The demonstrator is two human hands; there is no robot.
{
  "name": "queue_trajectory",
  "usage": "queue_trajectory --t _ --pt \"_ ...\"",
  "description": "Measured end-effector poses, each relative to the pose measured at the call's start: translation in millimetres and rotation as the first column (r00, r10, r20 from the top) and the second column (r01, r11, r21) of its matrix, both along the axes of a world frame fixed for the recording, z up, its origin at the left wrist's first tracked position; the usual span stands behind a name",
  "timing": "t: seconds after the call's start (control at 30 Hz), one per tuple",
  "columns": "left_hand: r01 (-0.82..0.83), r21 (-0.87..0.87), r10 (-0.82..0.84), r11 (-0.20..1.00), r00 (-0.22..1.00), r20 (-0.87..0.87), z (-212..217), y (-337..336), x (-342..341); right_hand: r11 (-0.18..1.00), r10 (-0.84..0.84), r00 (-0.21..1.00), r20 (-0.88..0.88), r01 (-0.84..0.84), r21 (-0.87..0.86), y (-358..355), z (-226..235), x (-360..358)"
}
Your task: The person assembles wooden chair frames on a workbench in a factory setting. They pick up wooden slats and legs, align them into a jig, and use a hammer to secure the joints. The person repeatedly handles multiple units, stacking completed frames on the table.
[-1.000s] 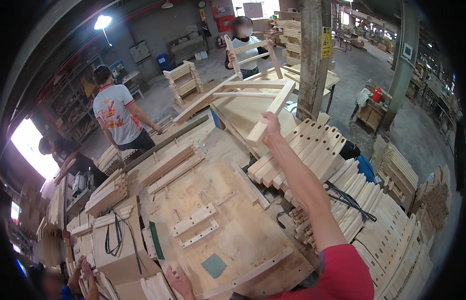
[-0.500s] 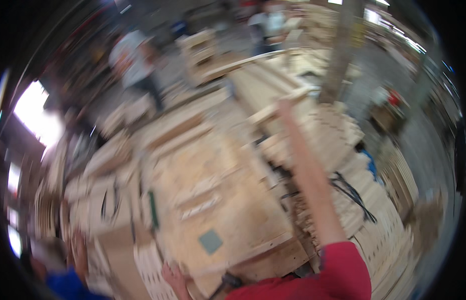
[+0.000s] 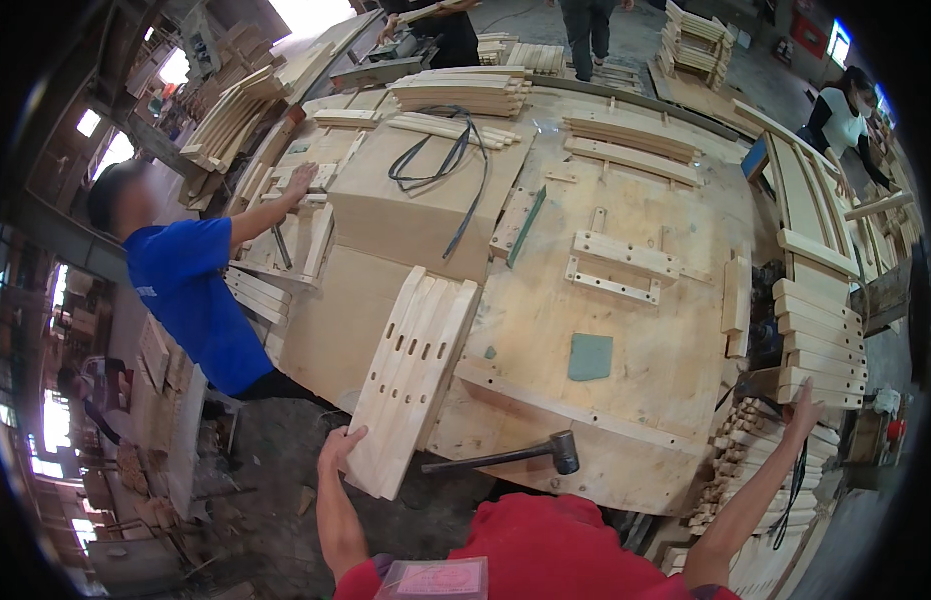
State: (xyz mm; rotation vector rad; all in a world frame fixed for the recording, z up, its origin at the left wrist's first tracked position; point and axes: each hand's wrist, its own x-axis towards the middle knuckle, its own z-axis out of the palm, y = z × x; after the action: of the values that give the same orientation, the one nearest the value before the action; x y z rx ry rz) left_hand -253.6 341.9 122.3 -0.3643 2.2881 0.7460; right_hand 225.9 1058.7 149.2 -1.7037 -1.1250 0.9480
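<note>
My left hand point(image 3: 340, 450) is at the near left edge of several pale slotted boards point(image 3: 410, 365), lying side by side on the bench corner. Its thumb lies on the board edge and its fingers curl at the side, partly hidden. My right hand point(image 3: 802, 412) reaches out to the right, its fingers stretched against the near end of a stack of wooden slats point(image 3: 820, 345) with drilled holes. A black mallet point(image 3: 563, 453) rests between my arms at the bench's near edge. Beyond it is a drilled wooden rail point(image 3: 585, 408).
A green square pad point(image 3: 590, 357) and a joined wooden piece point(image 3: 620, 265) lie on the plywood bench point(image 3: 525, 345). Black straps point(image 3: 425, 180) lie across a cardboard-coloured sheet. A co-worker in blue point(image 3: 190, 290) works on the left; another person point(image 3: 845, 120) stands far right.
My view has swung and steadied, bringing the far workers and left co-worker into clearer sight. My right hand has come back from the wooden frame to the slat stack's near end.
</note>
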Motion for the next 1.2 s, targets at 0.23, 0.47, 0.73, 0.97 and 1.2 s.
queue_trajectory --t 0.23,0.47,0.73,0.97,1.2 --pt "0.131 -0.034 -0.135 0.991 0.949 -0.285 4.0 -17.2 -17.3 0.944 0.066 0.998 -0.001 -0.062 -0.323 26.3 -4.5 18.3" --pt "0.011 0.224 0.113 0.975 0.836 -0.537 -29.5 -22.1 33.4 0.955 -0.006 0.892 -0.453 -0.129 -0.268 30.3 17.8 36.8" --pt "0.330 0.610 -0.013 0.721 0.885 -0.464 5.8 119.9 76.6 0.966 0.159 0.881 -0.446 -0.046 0.256 -157.6 12.5 9.4" --pt "0.569 0.411 -0.286 0.713 0.770 -0.570 -21.2 306.0 -9.6 0.851 0.453 0.854 0.256 -0.500 0.162 -182.7 9.8 -156.3" --pt "0.669 0.076 -0.441 0.740 0.567 -0.695 -51.1 408.2 -39.9 0.932 0.336 0.722 0.605 -0.349 -0.101 -120.6 -104.9 -144.0"
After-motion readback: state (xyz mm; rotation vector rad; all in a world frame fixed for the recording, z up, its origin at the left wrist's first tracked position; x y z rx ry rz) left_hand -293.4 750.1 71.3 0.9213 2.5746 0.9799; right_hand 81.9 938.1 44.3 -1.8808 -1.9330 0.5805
